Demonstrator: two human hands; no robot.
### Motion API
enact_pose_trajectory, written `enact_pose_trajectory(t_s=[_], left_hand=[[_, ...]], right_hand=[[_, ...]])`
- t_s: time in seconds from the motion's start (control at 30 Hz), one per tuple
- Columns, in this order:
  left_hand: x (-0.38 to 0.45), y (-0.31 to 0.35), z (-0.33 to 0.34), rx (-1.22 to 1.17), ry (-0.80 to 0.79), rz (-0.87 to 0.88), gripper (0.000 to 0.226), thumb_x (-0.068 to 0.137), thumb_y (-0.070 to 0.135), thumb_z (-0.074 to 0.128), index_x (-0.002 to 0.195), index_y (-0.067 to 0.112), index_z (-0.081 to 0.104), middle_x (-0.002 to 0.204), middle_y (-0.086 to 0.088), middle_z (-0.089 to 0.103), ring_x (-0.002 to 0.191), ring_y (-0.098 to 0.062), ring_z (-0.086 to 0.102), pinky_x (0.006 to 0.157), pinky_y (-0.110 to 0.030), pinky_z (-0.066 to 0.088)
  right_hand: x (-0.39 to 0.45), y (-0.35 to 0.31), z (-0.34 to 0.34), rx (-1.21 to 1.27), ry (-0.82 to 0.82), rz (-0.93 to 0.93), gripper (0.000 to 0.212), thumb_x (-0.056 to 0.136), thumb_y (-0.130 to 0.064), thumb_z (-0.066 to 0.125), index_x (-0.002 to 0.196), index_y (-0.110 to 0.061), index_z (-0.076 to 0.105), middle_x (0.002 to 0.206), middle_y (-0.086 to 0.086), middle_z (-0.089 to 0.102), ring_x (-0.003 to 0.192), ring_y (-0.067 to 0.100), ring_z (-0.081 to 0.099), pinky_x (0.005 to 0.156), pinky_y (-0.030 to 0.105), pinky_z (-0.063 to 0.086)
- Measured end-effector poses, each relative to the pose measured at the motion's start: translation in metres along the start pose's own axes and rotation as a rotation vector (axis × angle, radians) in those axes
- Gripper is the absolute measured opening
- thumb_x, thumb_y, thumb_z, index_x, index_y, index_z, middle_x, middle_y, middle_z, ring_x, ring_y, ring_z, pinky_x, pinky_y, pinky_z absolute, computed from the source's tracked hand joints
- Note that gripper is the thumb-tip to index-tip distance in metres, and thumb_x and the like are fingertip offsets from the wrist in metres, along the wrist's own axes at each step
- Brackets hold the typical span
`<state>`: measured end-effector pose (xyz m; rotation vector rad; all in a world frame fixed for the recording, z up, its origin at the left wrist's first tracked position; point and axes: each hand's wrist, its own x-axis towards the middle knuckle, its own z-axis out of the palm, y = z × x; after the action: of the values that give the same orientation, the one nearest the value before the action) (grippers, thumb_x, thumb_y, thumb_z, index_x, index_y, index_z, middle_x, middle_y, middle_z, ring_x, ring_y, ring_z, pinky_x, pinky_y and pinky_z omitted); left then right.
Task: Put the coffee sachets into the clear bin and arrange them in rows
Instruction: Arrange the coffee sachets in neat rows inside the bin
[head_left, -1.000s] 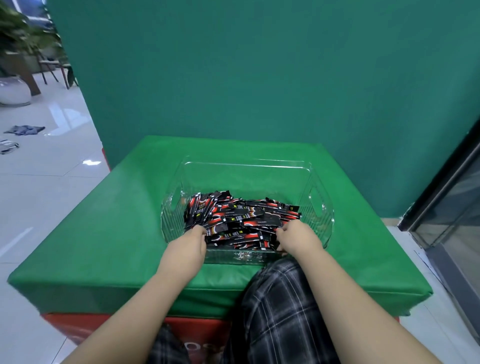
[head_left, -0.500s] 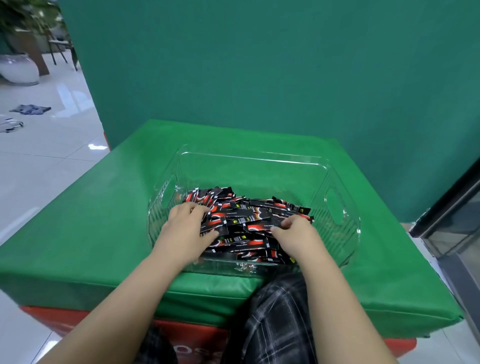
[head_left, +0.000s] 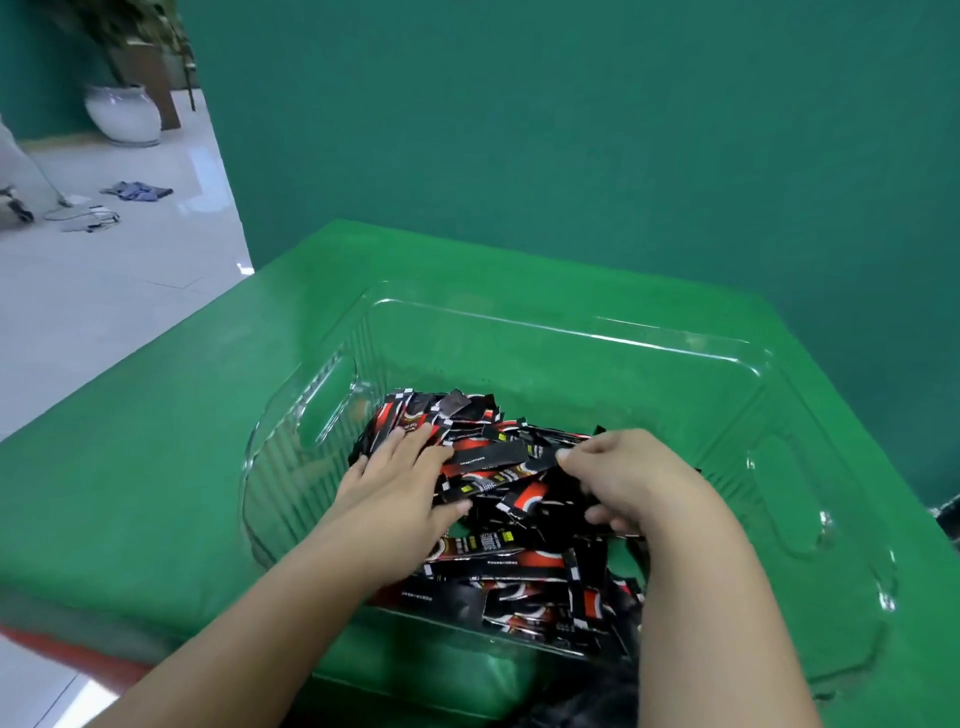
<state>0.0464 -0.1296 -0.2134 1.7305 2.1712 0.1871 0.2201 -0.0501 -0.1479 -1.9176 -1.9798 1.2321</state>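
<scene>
Our left hand (head_left: 400, 488) lies flat on the coffee sachets (head_left: 514, 519), its fingers (head_left: 410, 441) straight and spread, pressing down on the left side of the heap without curling round anything. Our right hand (head_left: 634, 483) has its fingers curled, and the fingertips (head_left: 569, 457) seem to pinch the end of one sachet near the top of the heap, though we cannot make out the contact exactly. All the sachets we can see are already inside the clear bin (head_left: 571, 332), heaped under and between our fingers toward the near side, crossing one another at all angles; the floor of the bin beyond our fingertips is bare. No rows are formed yet. The risk, we judge, is that drawing one sachet out from under the others drags its neighbours along and tangles the heap further. Pressing hard with the flat hand could also crease the thin packets or slide the light bin across the green table (head_left: 156, 493).
</scene>
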Motion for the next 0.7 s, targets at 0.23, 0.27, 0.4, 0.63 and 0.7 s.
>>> enact_pose_trajectory(t_s=[0.23, 0.27, 0.4, 0.63, 0.7], left_hand=[[0.003, 0.007, -0.023, -0.087, -0.094, 0.083, 0.087, 0.085, 0.026, 0.058, 0.152, 0.032, 0.003, 0.158, 0.014, -0.018, 0.141, -0.008, -0.027, 0.117, -0.042, -0.015], [0.004, 0.009, -0.029, -0.14, -0.12, 0.104, 0.088, 0.082, 0.034, 0.054, 0.152, 0.035, 0.001, 0.158, 0.015, -0.018, 0.141, -0.006, -0.026, 0.117, -0.041, -0.015], [0.023, 0.017, -0.033, -0.006, -0.196, 0.168, 0.101, 0.068, 0.086, 0.04, 0.149, 0.046, -0.005, 0.157, 0.019, -0.015, 0.143, -0.009, -0.024, 0.116, -0.048, -0.014], [0.051, 0.027, -0.011, 0.222, 0.018, 0.197, 0.065, 0.085, 0.071, 0.038, 0.142, 0.04, 0.028, 0.144, 0.011, 0.032, 0.138, -0.018, 0.02, 0.112, -0.051, 0.02], [0.053, 0.032, -0.014, 0.236, 0.134, 0.166, 0.05, 0.091, 0.063, 0.041, 0.129, 0.031, 0.043, 0.12, 0.008, 0.05, 0.122, -0.02, 0.039, 0.103, -0.046, 0.031]], right_hand=[[0.008, 0.015, -0.01, 0.161, 0.181, -0.093, 0.023, 0.091, -0.029, 0.058, 0.109, -0.017, 0.064, 0.073, -0.005, 0.056, 0.077, 0.016, 0.052, 0.076, 0.025, 0.036], [0.01, 0.016, -0.01, 0.165, 0.181, -0.085, 0.029, 0.091, -0.031, 0.059, 0.116, -0.018, 0.062, 0.086, -0.001, 0.061, 0.09, 0.02, 0.054, 0.081, 0.026, 0.037], [0.017, 0.022, -0.011, 0.145, 0.203, -0.083, 0.036, 0.09, -0.032, 0.057, 0.124, -0.019, 0.058, 0.123, 0.003, 0.06, 0.11, 0.023, 0.053, 0.092, 0.027, 0.037], [0.015, 0.021, -0.005, 0.097, 0.12, -0.102, 0.015, 0.089, -0.038, 0.056, 0.092, -0.024, 0.06, 0.084, -0.001, 0.059, 0.102, 0.024, 0.057, 0.09, 0.032, 0.043], [0.015, 0.021, -0.005, 0.087, 0.113, -0.112, 0.023, 0.09, -0.038, 0.055, 0.104, -0.021, 0.062, 0.097, 0.002, 0.06, 0.109, 0.026, 0.054, 0.093, 0.033, 0.041]])
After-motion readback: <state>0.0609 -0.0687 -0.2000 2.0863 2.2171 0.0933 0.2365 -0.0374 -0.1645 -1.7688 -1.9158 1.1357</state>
